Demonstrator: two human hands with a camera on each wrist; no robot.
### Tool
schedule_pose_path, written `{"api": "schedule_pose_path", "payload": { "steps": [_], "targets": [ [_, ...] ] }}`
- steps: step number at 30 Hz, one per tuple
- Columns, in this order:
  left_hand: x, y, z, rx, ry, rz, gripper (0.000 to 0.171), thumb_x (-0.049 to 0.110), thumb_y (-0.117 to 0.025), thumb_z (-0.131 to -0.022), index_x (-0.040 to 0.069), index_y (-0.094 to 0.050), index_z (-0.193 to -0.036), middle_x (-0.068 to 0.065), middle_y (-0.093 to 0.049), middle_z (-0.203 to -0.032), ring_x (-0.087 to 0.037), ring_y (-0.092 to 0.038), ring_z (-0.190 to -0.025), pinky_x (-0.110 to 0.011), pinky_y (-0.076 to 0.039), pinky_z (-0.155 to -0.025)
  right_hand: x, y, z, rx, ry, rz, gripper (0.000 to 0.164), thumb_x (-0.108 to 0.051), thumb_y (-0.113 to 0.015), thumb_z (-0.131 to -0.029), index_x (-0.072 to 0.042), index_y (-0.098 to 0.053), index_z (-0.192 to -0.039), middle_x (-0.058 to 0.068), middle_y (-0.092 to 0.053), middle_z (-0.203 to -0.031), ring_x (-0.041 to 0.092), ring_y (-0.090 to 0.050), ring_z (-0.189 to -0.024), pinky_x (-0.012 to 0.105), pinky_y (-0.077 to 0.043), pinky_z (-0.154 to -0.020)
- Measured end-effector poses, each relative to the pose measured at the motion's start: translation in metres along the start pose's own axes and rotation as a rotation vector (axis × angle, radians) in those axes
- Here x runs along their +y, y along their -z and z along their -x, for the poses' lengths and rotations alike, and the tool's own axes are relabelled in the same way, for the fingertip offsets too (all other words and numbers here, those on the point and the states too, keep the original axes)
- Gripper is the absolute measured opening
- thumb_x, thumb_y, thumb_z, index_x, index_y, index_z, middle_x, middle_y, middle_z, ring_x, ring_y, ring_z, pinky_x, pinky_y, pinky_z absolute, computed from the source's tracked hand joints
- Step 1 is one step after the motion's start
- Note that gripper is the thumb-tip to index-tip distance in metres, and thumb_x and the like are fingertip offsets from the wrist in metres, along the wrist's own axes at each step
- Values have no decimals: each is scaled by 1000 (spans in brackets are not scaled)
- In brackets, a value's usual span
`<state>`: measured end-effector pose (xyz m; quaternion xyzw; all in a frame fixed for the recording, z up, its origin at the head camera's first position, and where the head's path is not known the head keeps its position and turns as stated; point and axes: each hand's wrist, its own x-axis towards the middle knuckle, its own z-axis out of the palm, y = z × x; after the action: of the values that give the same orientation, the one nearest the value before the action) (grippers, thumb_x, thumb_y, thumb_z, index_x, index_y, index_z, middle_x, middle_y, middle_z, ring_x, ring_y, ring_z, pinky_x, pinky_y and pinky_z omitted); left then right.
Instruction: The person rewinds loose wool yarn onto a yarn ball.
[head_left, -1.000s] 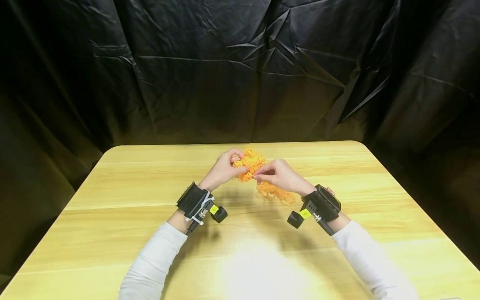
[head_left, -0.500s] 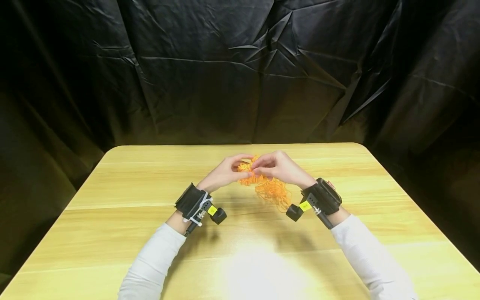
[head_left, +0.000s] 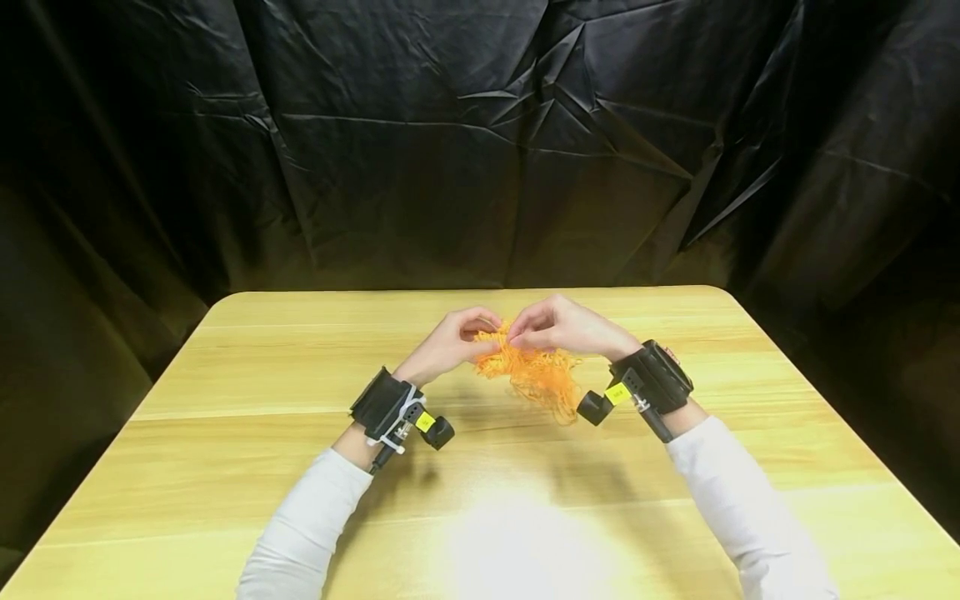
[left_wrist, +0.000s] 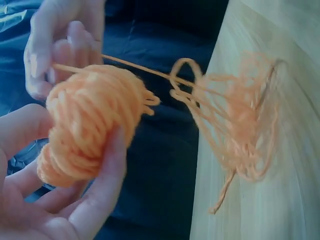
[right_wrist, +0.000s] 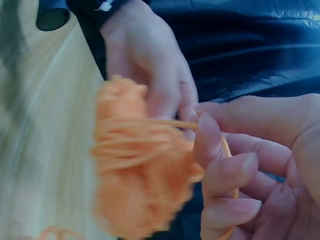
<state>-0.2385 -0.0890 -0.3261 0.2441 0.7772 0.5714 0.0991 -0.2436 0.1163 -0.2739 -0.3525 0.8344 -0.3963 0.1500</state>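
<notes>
Right hand (head_left: 567, 326) shifted slightly outward, apparently tautening the strand (right_wrist: 170, 122).
Its fingers pinch it; the left hand (head_left: 438, 345) grasps the yarn bundle (left_wrist: 95, 115) (loose tangle (head_left: 549, 387) nearby).

Above one wooden table (head_left: 225, 383), one left hand (head_left: 446, 343) and one right hand (head_left: 576, 329) are counted, along with one wound yarn bundle (left_wrist: 90, 120), two wrist straps (head_left: 381, 402), two small cameras (head_left: 440, 432) and two white sleeves (head_left: 307, 521). At the table, one loose yarn tangle (head_left: 551, 392) is seen; behind it, one black backdrop (head_left: 405, 192).
</notes>
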Motion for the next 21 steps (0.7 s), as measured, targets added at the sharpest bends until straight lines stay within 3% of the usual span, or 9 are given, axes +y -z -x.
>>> {"api": "schedule_pose_path", "payload": {
  "steps": [6,12,16,21],
  "targets": [
    [-2,-1,0,-32,-82,-141,27,3,-63,-79,-3,-55,-104,-15,-58,-105,-25,-54,-100,-33,-45,-86,-16,21,3,46,-1,-10,16,-14,-61,-84,-4,-67,-96,6,-61,-70,24,-46,-56,26,-40,-50],
    [-2,-2,1,-90,-76,-188,35,5,-65,-78,-2,-54,-110,-13,-58,-105,-23,-54,-99,-35,-41,-92,-27,40,5,182,-30,-150,26,-22,-62,-84,-4,-65,-102,6,-63,-78,20,-37,-48,29,-42,-52],
    [0,-3,3,-153,-43,-181,46,8,-66,-78,-1,-51,-120,-14,-59,-109,-23,-54,-101,-33,-43,-90,-18,41,0,265,-18,-227,28,-23,-61,-84,-4,-64,-104,6,-65,-86,18,-36,-48,26,-37,-50],
    [3,-4,4,-231,-29,-148,41,8,-65,-79,-2,-54,-117,-14,-59,-113,-23,-53,-108,-33,-42,-92,5,30,-9,340,-26,-350,26,-19,-62,-84,-4,-64,-105,5,-64,-83,16,-36,-48,24,-31,-47]
  ]
}}
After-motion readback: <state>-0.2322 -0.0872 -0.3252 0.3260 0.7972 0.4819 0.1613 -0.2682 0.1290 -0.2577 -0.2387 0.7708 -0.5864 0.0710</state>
